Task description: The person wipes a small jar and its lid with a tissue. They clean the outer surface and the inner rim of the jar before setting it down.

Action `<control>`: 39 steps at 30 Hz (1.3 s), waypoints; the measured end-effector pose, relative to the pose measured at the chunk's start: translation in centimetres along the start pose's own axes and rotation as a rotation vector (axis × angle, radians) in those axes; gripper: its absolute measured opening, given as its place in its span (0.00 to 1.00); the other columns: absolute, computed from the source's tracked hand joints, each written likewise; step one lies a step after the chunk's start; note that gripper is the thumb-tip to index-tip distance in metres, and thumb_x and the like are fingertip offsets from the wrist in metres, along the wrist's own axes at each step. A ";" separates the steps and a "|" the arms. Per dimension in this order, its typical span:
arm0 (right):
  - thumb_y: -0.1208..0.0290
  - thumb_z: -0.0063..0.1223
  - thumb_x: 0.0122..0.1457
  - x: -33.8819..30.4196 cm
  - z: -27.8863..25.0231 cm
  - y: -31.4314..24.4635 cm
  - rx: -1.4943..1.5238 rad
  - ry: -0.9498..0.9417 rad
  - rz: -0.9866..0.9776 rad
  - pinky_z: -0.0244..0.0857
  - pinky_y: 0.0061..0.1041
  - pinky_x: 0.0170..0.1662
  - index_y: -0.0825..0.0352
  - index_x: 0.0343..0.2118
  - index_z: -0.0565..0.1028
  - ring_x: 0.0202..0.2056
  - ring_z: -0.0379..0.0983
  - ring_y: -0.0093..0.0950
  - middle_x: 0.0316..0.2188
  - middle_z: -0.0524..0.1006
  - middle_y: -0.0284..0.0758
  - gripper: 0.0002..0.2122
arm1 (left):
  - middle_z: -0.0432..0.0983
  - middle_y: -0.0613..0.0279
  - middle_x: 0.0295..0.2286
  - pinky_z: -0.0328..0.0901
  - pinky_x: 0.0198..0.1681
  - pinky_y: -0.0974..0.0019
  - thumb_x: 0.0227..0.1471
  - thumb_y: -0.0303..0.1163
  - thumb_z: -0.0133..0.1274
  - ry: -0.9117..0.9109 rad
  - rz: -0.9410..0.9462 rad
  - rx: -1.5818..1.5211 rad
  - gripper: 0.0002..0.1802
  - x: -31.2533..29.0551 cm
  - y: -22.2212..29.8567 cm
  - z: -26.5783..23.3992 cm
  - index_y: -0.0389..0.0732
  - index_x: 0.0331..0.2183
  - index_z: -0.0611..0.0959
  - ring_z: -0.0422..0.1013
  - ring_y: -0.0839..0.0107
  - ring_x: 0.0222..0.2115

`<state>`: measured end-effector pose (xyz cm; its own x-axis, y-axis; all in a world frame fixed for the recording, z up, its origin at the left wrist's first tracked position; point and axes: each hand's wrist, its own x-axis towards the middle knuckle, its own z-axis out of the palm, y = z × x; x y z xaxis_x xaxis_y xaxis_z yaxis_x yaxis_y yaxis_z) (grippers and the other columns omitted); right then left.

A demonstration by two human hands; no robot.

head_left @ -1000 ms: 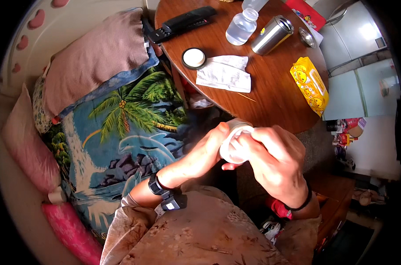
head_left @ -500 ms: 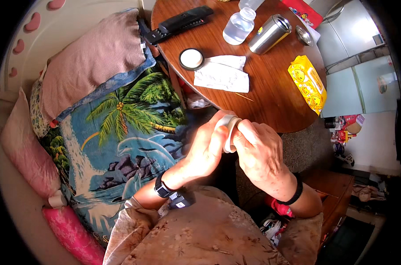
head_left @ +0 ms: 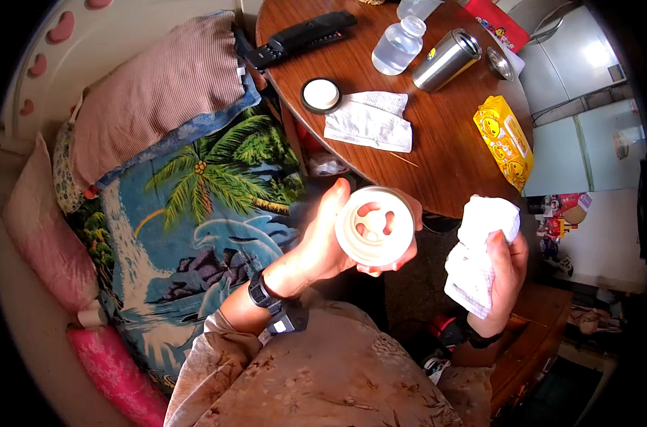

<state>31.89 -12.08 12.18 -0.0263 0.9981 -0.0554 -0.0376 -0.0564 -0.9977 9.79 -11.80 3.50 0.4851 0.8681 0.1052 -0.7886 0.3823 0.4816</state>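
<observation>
Although its far side was hidden, the white lid (head_left: 372, 244) sat clasped in the left hand (head_left: 326, 242); the right hand (head_left: 507, 276), partly covered, clutched a white cloth (head_left: 474, 252) nearby.

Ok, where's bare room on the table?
Widest bare wood on the table: between the flat white cloth and yellow pack. A smaller patch: between the black remote and black-rimmed disc. Crowded: far side, around bottle and steel cup.
</observation>
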 end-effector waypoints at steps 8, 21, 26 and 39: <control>0.69 0.54 0.59 0.1 0.8 -0.6 -0.335 -0.106 -0.359 0.65 0.22 0.34 0.76 0.44 0.76 0.33 0.72 0.22 0.36 0.77 0.38 0.16 | 0.78 0.58 0.27 0.63 0.20 0.77 0.53 0.78 0.22 -0.129 -0.014 0.057 0.54 0.0 -0.2 0.4 0.35 0.47 0.75 0.70 0.78 0.21; 0.77 0.63 0.43 2.4 5.8 -0.7 -1.076 -0.378 -0.910 0.55 0.34 0.35 0.64 0.39 0.80 0.30 0.66 0.32 0.30 0.70 0.32 0.17 | 0.71 0.67 0.33 0.60 0.28 0.78 0.61 0.66 0.30 0.212 0.279 0.526 0.42 0.0 -1.5 0.9 0.35 0.51 0.71 0.65 0.82 0.27; 0.73 0.62 0.45 2.6 6.0 -0.2 -1.172 -0.406 -0.914 0.54 0.35 0.38 0.60 0.41 0.78 0.32 0.65 0.31 0.31 0.68 0.30 0.16 | 0.72 0.66 0.34 0.62 0.33 0.76 0.63 0.62 0.29 0.237 0.261 0.562 0.39 -0.2 -1.2 0.7 0.35 0.51 0.71 0.67 0.79 0.31; 0.75 0.63 0.44 1.7 6.8 0.7 -0.975 -0.432 -0.845 0.55 0.32 0.42 0.64 0.34 0.79 0.34 0.68 0.29 0.34 0.72 0.30 0.12 | 0.74 0.56 0.39 0.65 0.45 0.67 0.62 0.65 0.26 0.245 0.385 0.731 0.44 -0.5 -1.1 0.2 0.30 0.52 0.68 0.71 0.68 0.41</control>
<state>24.99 -10.59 11.68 -0.6623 0.6220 0.4178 0.5128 0.7828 -0.3525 10.53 -12.74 3.11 0.0720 0.9715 0.2258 -0.3991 -0.1794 0.8992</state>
